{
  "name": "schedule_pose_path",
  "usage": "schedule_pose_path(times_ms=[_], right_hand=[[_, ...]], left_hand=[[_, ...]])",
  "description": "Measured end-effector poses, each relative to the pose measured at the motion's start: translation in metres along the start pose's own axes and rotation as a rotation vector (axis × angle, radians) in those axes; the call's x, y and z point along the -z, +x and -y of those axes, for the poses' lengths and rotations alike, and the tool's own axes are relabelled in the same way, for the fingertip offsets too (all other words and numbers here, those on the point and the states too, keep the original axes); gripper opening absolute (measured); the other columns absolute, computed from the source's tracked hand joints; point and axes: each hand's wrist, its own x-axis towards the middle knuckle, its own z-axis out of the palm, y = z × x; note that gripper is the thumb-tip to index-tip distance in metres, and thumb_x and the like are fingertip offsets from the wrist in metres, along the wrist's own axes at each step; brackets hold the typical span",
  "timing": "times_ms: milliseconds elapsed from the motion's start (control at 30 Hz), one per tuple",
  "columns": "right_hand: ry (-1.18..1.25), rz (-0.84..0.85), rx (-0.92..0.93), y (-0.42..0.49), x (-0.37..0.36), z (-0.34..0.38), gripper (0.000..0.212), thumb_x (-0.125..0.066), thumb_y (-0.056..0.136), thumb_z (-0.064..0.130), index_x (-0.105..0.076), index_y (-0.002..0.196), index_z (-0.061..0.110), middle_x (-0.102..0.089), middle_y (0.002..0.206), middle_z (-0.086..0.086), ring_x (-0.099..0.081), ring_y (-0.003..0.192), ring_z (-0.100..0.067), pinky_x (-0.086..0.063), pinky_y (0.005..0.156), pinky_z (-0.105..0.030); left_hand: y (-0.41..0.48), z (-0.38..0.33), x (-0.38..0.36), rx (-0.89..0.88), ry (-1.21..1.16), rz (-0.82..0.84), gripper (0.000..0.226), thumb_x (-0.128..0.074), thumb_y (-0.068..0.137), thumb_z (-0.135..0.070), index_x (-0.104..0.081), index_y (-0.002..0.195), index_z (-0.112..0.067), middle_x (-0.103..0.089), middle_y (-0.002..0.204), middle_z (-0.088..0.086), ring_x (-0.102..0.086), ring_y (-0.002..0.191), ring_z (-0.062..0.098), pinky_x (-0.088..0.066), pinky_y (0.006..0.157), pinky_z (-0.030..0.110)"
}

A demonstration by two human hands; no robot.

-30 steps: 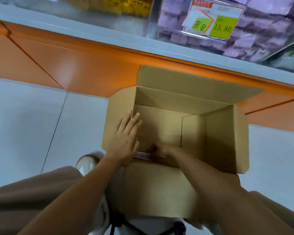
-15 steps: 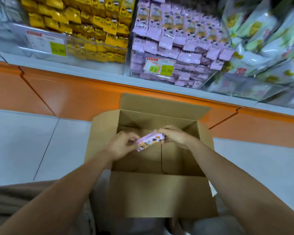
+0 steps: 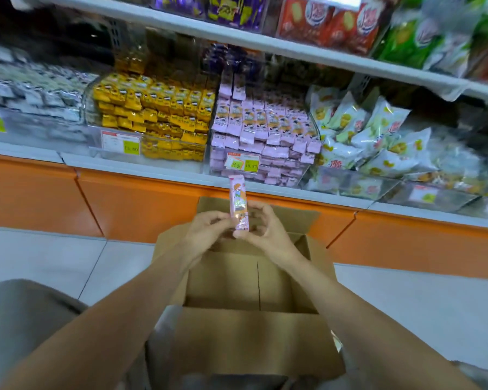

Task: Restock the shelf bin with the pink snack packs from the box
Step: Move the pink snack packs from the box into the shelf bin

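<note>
Left hand (image 3: 206, 229) and right hand (image 3: 265, 235) are pinching a slim pink snack pack (image 3: 238, 204), newly lifted from the brown cardboard box (image 3: 237, 333) for shelving.

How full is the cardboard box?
Apparently empty: the cardboard box shows only bare bottom panels; its nearest strip is hidden from view.

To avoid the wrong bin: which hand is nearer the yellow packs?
Left. The left hand is below the yellow packs' right edge; the right hand is farther right, across the pink pack both hands pinch.
</note>
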Motion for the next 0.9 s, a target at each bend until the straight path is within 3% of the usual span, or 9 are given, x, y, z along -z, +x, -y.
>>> schedule_pose_path(times_ms=[133, 233, 300, 400, 500, 600, 700, 800, 900], right_hand=[[-0.247, -0.196, 0.262, 0.006, 0.009, 0.035, 0.051, -0.074, 0.076, 0.025, -0.056, 0.124, 0.018, -0.053, 0.112, -0.003, -0.057, 0.101, -0.012, -0.051, 0.084, -0.031], [-0.291, -0.287, 0.321, 0.028, 0.028, 0.074, 0.046, -0.072, 0.084, 0.023, -0.057, 0.128, 0.019, -0.055, 0.111, -0.001, -0.057, 0.100, -0.011, -0.049, 0.086, -0.022], [-0.278, -0.319, 0.325, 0.048, 0.041, 0.098, 0.046, -0.070, 0.087, 0.022, -0.055, 0.130, 0.020, -0.055, 0.111, 0.001, -0.055, 0.099, -0.010, -0.047, 0.084, -0.017], [-0.271, -0.402, 0.279, 0.088, 0.060, 0.123, 0.041, -0.069, 0.088, 0.026, -0.056, 0.126, 0.015, -0.055, 0.108, 0.004, -0.054, 0.096, -0.014, -0.049, 0.083, -0.023], [-0.355, -0.430, 0.233, 0.133, 0.072, 0.132, 0.033, -0.067, 0.089, 0.034, -0.059, 0.115, 0.015, -0.057, 0.106, 0.003, -0.058, 0.097, -0.021, -0.051, 0.084, -0.039], [-0.429, -0.434, 0.185, 0.180, 0.074, 0.131, 0.030, -0.066, 0.089, 0.033, -0.062, 0.109, 0.012, -0.061, 0.105, -0.002, -0.059, 0.095, -0.022, -0.051, 0.085, -0.044], [-0.517, -0.454, 0.172, 0.220, 0.072, 0.126, 0.031, -0.067, 0.088, 0.033, -0.064, 0.108, 0.010, -0.066, 0.106, -0.008, -0.061, 0.094, -0.022, -0.051, 0.082, -0.039], [-0.590, -0.433, 0.163, 0.247, 0.069, 0.121, 0.032, -0.067, 0.089, 0.033, -0.067, 0.107, 0.007, -0.068, 0.104, -0.012, -0.061, 0.093, -0.026, -0.040, 0.072, -0.027], [-0.642, -0.392, 0.144, 0.262, 0.064, 0.113, 0.035, -0.067, 0.087, 0.038, -0.067, 0.102, 0.006, -0.067, 0.093, -0.012, -0.057, 0.078, -0.024, -0.041, 0.065, -0.031]], left_hand=[[0.003, -0.041, -0.015, -0.143, 0.010, -0.037, 0.008, -0.071, 0.085, -0.014, -0.066, 0.080, -0.012, -0.071, 0.075, 0.005, -0.063, 0.066, 0.009, -0.046, 0.066, 0.020], [0.011, -0.081, -0.024, -0.337, 0.015, -0.109, 0.010, -0.067, 0.090, -0.019, -0.066, 0.082, -0.012, -0.070, 0.071, -0.001, -0.064, 0.064, 0.005, -0.048, 0.065, 0.019], [0.023, -0.101, -0.020, -0.501, 0.205, -0.225, 0.011, -0.060, 0.093, -0.025, -0.067, 0.089, -0.016, -0.070, 0.085, -0.004, -0.065, 0.081, 0.009, -0.050, 0.076, 0.028], [0.049, -0.121, -0.001, -0.690, 0.809, -0.463, 0.025, -0.055, 0.094, -0.026, -0.062, 0.115, -0.016, -0.062, 0.119, 0.001, -0.052, 0.114, 0.022, -0.038, 0.092, 0.037], [0.078, -0.131, 0.015, -0.664, 1.089, -0.407, 0.045, -0.050, 0.096, -0.033, -0.047, 0.139, -0.021, -0.038, 0.151, 0.005, -0.026, 0.142, 0.027, -0.021, 0.112, 0.043], [0.103, -0.130, 0.023, -0.647, 1.232, -0.323, 0.051, -0.041, 0.099, -0.040, -0.035, 0.147, -0.025, -0.023, 0.159, 0.003, -0.009, 0.149, 0.023, -0.004, 0.119, 0.042], [0.118, -0.126, 0.029, -0.703, 1.259, -0.315, 0.055, -0.029, 0.096, -0.046, -0.041, 0.144, -0.023, -0.033, 0.155, 0.005, -0.017, 0.147, 0.025, -0.004, 0.119, 0.043], [0.129, -0.118, 0.034, -0.768, 1.236, -0.338, 0.056, -0.026, 0.094, -0.046, -0.051, 0.137, -0.022, -0.047, 0.144, 0.006, -0.031, 0.142, 0.026, -0.012, 0.117, 0.045], [0.136, -0.111, 0.037, -0.823, 1.239, -0.362, 0.047, -0.034, 0.096, -0.042, -0.053, 0.134, -0.022, -0.051, 0.139, 0.005, -0.035, 0.138, 0.026, -0.016, 0.115, 0.044]])
